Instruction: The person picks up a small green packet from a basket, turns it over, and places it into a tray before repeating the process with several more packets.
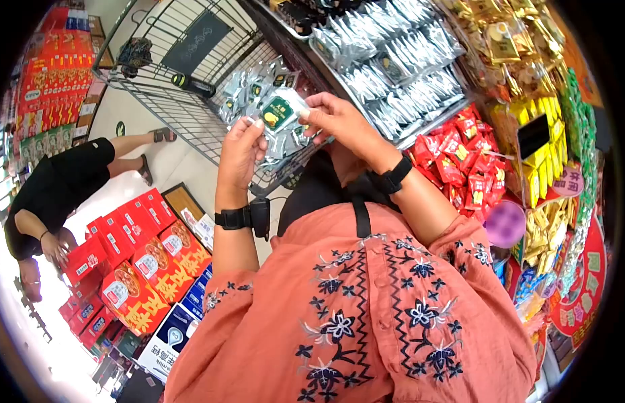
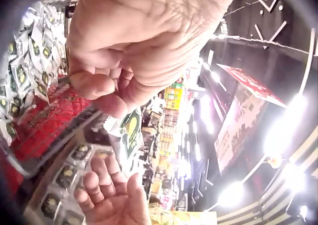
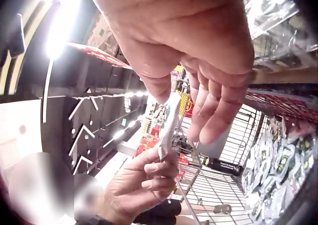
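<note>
In the head view, the left hand [image 1: 242, 146] pinches a packet [image 1: 279, 113] by one edge, over the near end of the cart [image 1: 171, 111]; this grip seems meant to leave the printed face uncovered. The right hand [image 1: 341, 125] is at the packet's right edge. The cart holds loose packets [image 1: 248, 91] heaped at mixed angles. To the right, a tray [image 1: 435, 125] holds rows of packets [image 1: 400, 54] on edge, probably to fit many, with red packets [image 1: 460, 158] piled nearer.

In the left wrist view, the left fingertips close together on the packet; the right hand's fingers are spread and slightly bent.

In the right wrist view, the right thumb stands apart from its fingers, gripping nothing; whether it touches the packet, I cannot tell.
</note>
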`<action>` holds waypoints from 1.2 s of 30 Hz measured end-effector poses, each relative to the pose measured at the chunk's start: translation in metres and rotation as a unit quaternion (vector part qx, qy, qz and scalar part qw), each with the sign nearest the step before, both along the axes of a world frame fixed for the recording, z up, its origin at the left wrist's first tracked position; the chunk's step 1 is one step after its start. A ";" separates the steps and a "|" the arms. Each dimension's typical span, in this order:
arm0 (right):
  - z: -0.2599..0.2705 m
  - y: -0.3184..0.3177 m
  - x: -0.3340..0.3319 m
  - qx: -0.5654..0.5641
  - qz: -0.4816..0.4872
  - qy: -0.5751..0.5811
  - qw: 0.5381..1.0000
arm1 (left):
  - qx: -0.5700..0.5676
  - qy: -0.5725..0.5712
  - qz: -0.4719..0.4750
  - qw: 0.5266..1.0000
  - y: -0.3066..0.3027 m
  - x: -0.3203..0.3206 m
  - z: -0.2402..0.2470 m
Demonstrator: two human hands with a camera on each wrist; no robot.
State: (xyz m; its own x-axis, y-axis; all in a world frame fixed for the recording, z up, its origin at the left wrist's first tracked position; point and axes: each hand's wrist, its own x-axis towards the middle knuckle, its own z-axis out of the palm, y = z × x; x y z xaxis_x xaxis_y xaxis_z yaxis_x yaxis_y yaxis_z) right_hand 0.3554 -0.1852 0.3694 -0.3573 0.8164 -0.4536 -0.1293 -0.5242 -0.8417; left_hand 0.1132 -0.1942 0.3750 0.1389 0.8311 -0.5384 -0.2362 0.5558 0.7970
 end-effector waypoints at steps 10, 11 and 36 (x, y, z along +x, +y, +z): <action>0.016 -0.025 0.051 0.046 -0.086 0.017 0.995 | 0.036 0.045 -0.117 0.992 -0.020 0.058 0.030; 0.019 -0.027 0.056 0.055 -0.086 0.012 0.995 | 0.043 0.062 -0.124 0.989 -0.021 0.064 0.032; -0.003 -0.034 0.133 0.221 -0.212 -0.206 0.930 | 0.340 0.315 -0.274 0.842 0.052 0.165 0.008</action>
